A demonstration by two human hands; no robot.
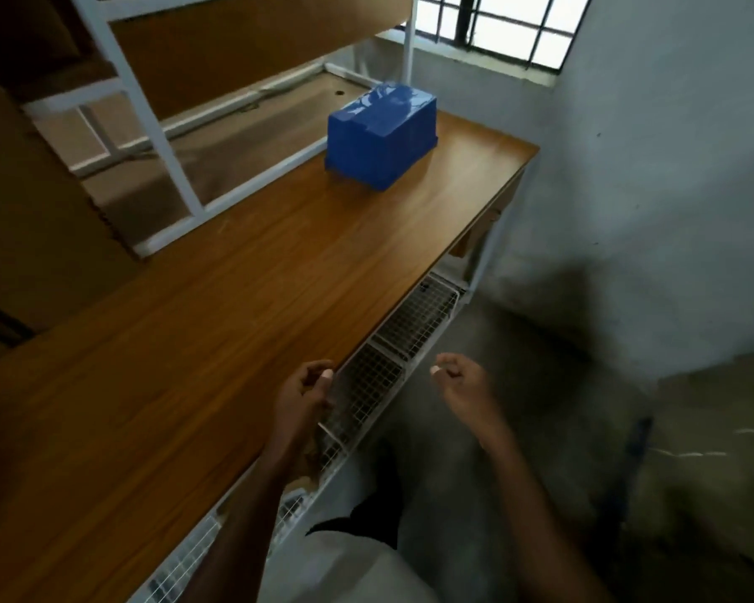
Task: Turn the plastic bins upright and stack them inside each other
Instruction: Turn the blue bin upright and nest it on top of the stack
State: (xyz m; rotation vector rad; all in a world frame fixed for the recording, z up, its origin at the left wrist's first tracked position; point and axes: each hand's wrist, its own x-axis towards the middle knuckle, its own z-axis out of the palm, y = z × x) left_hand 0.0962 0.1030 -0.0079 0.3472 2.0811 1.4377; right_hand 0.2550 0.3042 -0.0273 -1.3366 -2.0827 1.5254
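A blue plastic bin (382, 134) lies upside down on the far end of the wooden desk (218, 324), its flat bottom facing up. I cannot tell whether more bins sit under it. My left hand (308, 391) hovers at the desk's near edge, fingers loosely curled, holding nothing. My right hand (460, 383) hangs in the air to the right, off the desk, fingers also loosely curled and empty. Both hands are well short of the bin.
A white metal frame (166, 154) with wooden shelves rises along the desk's left side. White wire baskets (410, 324) hang under the desk's front edge. A grey wall and a barred window (501, 28) stand to the right and beyond; my legs are below.
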